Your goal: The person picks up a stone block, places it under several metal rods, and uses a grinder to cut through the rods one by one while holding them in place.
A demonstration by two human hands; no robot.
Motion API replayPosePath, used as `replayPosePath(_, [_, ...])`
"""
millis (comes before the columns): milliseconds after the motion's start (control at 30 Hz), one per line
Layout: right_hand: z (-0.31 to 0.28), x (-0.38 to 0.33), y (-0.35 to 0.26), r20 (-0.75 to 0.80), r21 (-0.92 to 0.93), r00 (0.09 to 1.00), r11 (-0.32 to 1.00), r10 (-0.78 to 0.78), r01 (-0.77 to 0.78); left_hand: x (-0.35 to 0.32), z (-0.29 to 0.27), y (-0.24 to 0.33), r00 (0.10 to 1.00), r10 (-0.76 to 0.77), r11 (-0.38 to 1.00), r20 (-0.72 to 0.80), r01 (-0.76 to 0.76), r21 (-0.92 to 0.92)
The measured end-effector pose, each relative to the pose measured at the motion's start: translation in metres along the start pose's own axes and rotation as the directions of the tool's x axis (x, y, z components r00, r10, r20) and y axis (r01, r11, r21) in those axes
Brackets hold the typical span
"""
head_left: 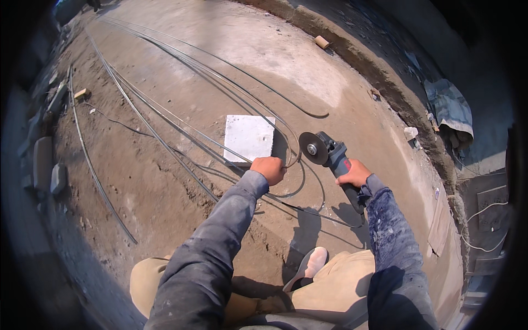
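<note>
Clock read from the worker's seat, twelve straight ahead. Right hand [356,172]: gripping a dark angle grinder [339,155] by its body, fingers wrapped round; the tool slants from eleven o'clock to five through the grip. Its cutting disc [312,149] sits at ten o'clock from this hand, two o'clock from the other, near but apart from it. Power cord [324,218] comes off the tool's tail end, below the grip at six.

Left hand [268,170]: fist closed on a thin metal rod [237,154] among several; cannot tell exactly which run it holds. Rods stretch away toward ten. White block [249,135] just beside that fist, at eleven. Pale shoe [313,261] at seven from the grinder hand.
</note>
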State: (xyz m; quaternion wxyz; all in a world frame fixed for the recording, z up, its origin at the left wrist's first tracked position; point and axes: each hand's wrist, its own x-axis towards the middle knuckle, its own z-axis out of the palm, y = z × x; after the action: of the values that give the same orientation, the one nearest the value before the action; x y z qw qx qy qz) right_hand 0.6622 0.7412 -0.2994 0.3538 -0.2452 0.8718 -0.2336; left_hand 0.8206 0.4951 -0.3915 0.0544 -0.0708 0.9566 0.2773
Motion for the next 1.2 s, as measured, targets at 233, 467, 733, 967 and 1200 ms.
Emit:
replayPosePath(233, [0.009,0.001,-0.008,-0.014,-0.123,0.999,0.992,-0.032,0.03,0.002,-0.005,0.003,0.998,0.015,1.0,-0.053,-0.015,-0.011])
replayPosePath(467, [0.009,0.006,-0.003,0.0,-0.116,1.0,0.993,0.0,0.0,0.003,0.005,0.001,0.998,-0.007,1.0,-0.064,0.007,-0.004])
replayPosePath(733, [0.013,0.009,-0.003,-0.004,-0.183,1.0,0.983,-0.01,0.009,0.001,0.004,0.001,0.997,-0.005,1.0,-0.071,0.003,-0.019])
replayPosePath(967, [0.015,0.011,0.001,-0.014,-0.18,1.0,0.984,0.01,-0.012,0.0,0.011,-0.004,0.996,0.003,0.999,-0.086,-0.007,-0.049])
replayPosePath(1200, [0.017,0.014,0.003,-0.011,-0.165,1.0,0.986,0.015,-0.016,0.001,0.012,-0.004,0.996,0.006,0.999,-0.091,-0.01,-0.039])
